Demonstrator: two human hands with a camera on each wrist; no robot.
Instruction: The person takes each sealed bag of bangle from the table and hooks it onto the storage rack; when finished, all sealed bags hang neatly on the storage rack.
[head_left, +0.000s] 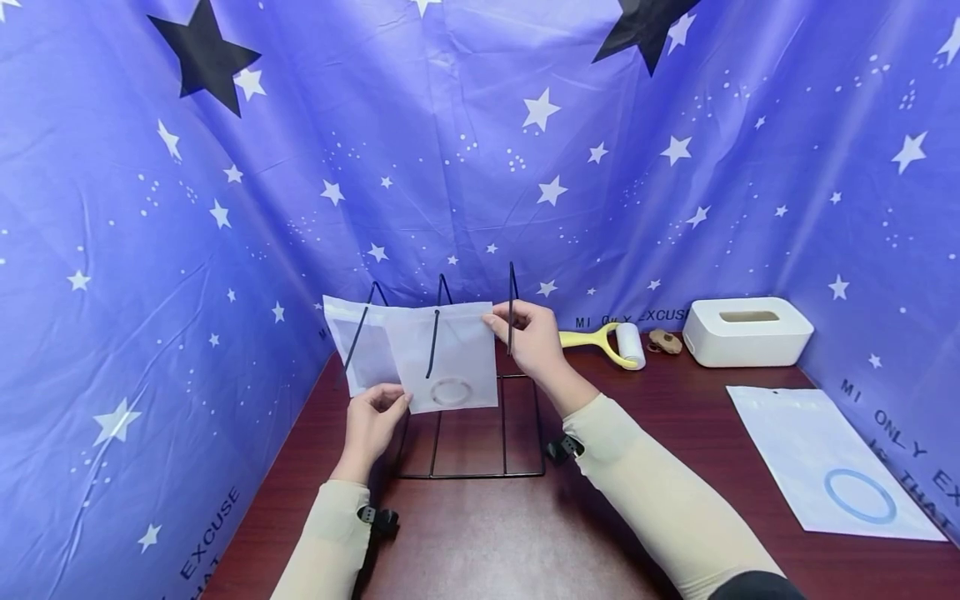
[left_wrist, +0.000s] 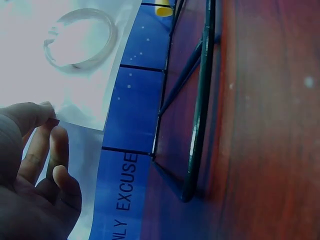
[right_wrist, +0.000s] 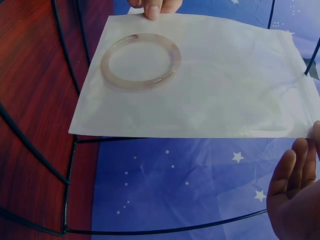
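A frosted zip bag [head_left: 465,350] with a pale bangle [right_wrist: 176,59] inside hangs on the middle prong of a black wire rack [head_left: 471,476]. My left hand [head_left: 375,421] pinches the lower left corner of this bag between thumb and finger, its other fingers loosely bent in the left wrist view. At the upper right corner, my right hand [head_left: 534,333] pinches the bag's edge, beside the rack's right prong [head_left: 511,308]. Another frosted bag [head_left: 363,354] hangs at the left prong, partly hidden behind the front one.
Flat on the table at right lies a white bag [head_left: 780,425] with a blue bangle [head_left: 889,506]. Toward the back stand a white tissue box [head_left: 742,352], a small brown object [head_left: 664,342] and a yellow-handled roller [head_left: 600,338]. A starry blue curtain [head_left: 480,150] surrounds the table.
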